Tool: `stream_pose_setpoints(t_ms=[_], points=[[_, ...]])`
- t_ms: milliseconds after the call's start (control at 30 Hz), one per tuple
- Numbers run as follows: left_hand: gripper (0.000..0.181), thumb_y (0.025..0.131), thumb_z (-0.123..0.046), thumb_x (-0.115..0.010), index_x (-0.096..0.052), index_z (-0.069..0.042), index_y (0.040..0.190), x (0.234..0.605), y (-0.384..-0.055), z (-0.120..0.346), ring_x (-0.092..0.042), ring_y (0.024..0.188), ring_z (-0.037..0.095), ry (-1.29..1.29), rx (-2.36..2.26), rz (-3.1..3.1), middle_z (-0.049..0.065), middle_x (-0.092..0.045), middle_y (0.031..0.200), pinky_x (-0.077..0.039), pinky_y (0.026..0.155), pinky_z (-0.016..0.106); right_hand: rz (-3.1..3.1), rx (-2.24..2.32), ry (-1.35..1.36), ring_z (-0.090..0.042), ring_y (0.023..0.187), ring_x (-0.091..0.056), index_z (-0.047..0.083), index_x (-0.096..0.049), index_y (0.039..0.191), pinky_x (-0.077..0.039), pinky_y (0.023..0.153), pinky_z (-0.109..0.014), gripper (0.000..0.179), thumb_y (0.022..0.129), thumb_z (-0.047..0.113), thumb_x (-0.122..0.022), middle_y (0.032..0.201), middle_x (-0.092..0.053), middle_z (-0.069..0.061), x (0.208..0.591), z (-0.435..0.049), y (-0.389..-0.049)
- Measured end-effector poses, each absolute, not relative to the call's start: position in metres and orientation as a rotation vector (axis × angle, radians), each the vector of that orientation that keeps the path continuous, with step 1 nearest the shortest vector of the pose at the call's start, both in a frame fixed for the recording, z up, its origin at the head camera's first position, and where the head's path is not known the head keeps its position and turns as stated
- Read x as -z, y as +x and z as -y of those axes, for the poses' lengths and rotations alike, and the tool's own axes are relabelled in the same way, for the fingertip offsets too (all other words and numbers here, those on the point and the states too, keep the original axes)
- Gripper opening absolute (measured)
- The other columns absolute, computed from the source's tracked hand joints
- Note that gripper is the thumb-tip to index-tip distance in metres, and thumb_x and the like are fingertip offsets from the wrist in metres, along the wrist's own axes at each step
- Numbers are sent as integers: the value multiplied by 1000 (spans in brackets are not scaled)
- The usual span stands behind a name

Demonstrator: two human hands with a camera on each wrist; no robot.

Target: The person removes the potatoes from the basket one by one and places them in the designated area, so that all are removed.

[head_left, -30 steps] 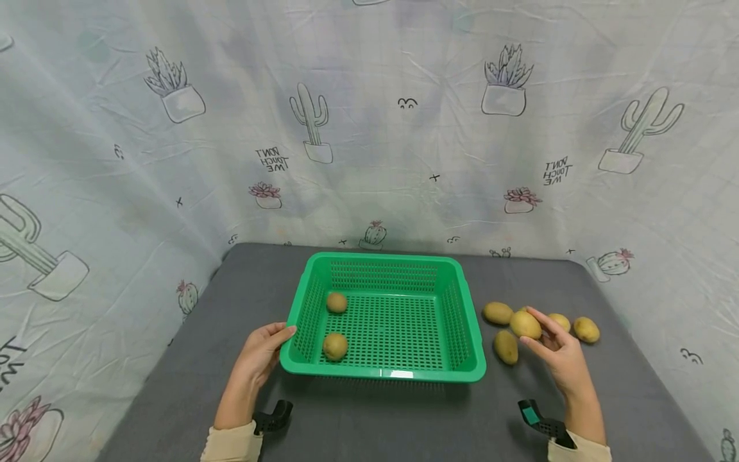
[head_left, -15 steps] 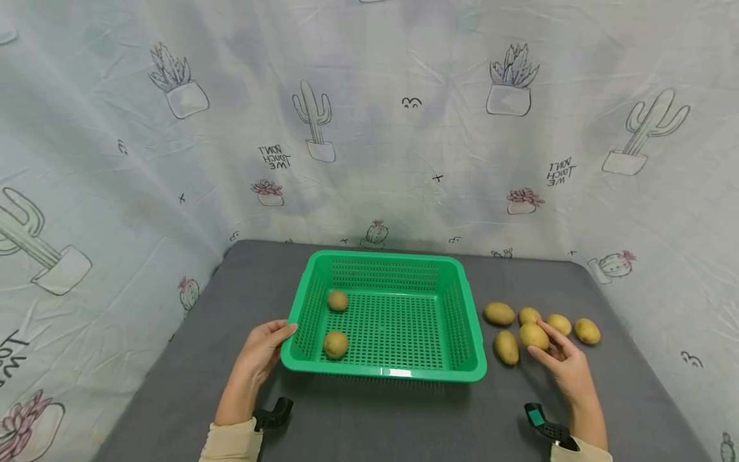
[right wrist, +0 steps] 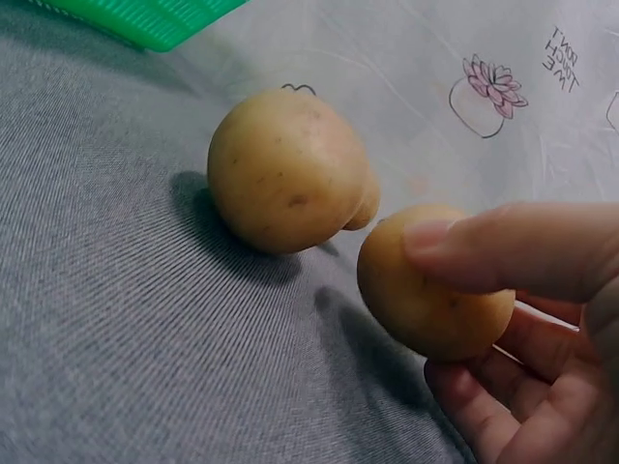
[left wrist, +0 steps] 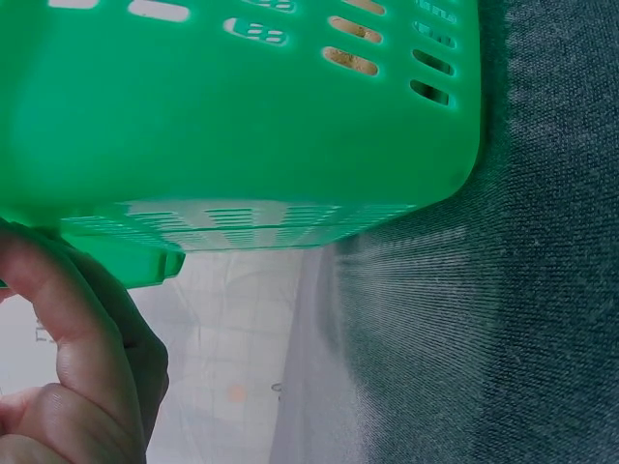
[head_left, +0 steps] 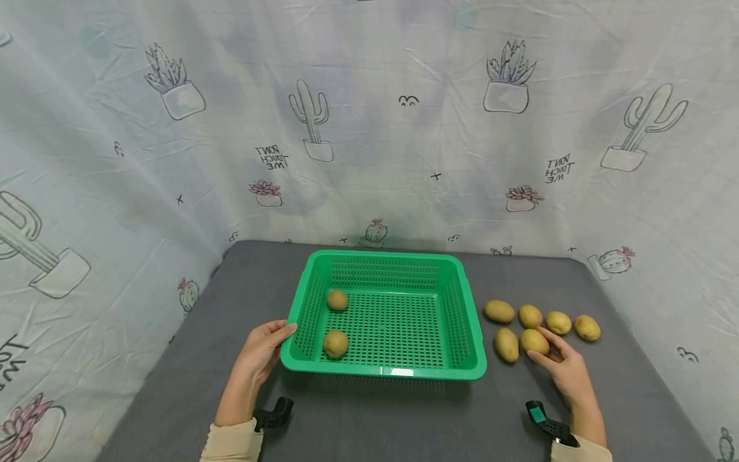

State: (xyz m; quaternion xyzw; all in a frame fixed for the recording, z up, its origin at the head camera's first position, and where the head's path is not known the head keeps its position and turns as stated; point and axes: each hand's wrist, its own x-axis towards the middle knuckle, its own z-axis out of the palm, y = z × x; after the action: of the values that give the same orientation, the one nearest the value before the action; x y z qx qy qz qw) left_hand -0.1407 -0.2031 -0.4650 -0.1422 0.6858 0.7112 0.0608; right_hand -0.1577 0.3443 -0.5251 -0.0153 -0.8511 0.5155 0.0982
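Note:
A green plastic basket (head_left: pixel 381 372) with slotted walls stands on the grey cloth. My left hand (head_left: pixel 262 350) grips its left rim, thumb on top and fingers below; the left wrist view shows the curled fingers (left wrist: pixel 87 348) by the basket's side. Inside the basket, along the left, lie two potatoes, one nearer (head_left: pixel 335 344) and one farther (head_left: pixel 337 300). To the right of the basket, my right hand (head_left: pixel 568 372) holds a potato (right wrist: pixel 426 300) between thumb and fingers, low over the cloth. Whether its underside touches the cloth is hard to tell.
Around the held potato lie several others: one on its left (head_left: pixel 506 345), and a row behind it with potatoes at the left (head_left: pixel 498 311), middle (head_left: pixel 530 316) and right (head_left: pixel 587 328). A cactus-print curtain (head_left: pixel 369 128) closes off the back and sides of the table (head_left: pixel 392 423).
My right hand has brought its potato down and slightly right, away from the back row, uncovering a potato behind it. The left hand and basket have stayed in place.

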Motion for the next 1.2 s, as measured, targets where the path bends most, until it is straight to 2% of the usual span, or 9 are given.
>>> stream_pose_setpoints(t_ms=[300,467,800,900,1033,1133,1200], points=[[34,96,-16,-57,-50,9,119,465,-140,204,-61,68,7,-432,-2140,-2083,-3,-62,81,-51,63,23,2577,-1473,-77,23,90,-44,-3,-47,136,-40,71,-3,60,86,19,-72,105,-41,39,528,-345,-158],[35,96,-16,-58,-50,9,119,464,-140,204,-63,70,7,-426,-2149,-2074,-3,-63,81,-53,64,23,2622,-1454,-116,25,90,-42,-1,-46,138,-40,72,-3,63,86,24,-71,108,-40,35,527,-345,-158],[37,96,-18,-57,-49,9,120,465,-140,206,-62,70,6,-407,-2142,-2077,-3,-63,82,-52,64,23,2681,-1396,-170,26,88,-38,-1,-44,140,-39,71,-2,65,86,24,-72,121,-48,9,525,-347,-156],[36,95,-18,-59,-51,8,118,466,-139,206,-61,69,6,-406,-2143,-2084,-4,-63,81,-52,64,23,2698,-1408,-188,27,88,-36,-2,-41,141,-38,71,-1,68,87,24,-71,128,-51,-7,524,-347,-155],[33,95,-16,-58,-51,8,117,466,-139,204,-61,68,6,-421,-2140,-2099,-3,-62,81,-52,64,23,2718,-1445,-211,29,87,-34,-2,-37,143,-37,72,0,71,88,27,-70,137,-42,-28,523,-347,-154],[33,96,-16,-58,-51,8,117,466,-140,204,-61,68,6,-428,-2143,-2098,-4,-63,80,-52,63,23,2700,-1470,-215,30,88,-34,-2,-36,144,-37,73,1,72,88,28,-69,137,-42,-25,524,-348,-154],[32,95,-17,-58,-52,8,115,466,-140,204,-61,67,6,-423,-2149,-2099,-4,-63,79,-52,62,23,2652,-1505,-201,30,90,-36,-3,-37,143,-37,75,1,71,88,26,-70,135,-48,-7,525,-348,-155]])
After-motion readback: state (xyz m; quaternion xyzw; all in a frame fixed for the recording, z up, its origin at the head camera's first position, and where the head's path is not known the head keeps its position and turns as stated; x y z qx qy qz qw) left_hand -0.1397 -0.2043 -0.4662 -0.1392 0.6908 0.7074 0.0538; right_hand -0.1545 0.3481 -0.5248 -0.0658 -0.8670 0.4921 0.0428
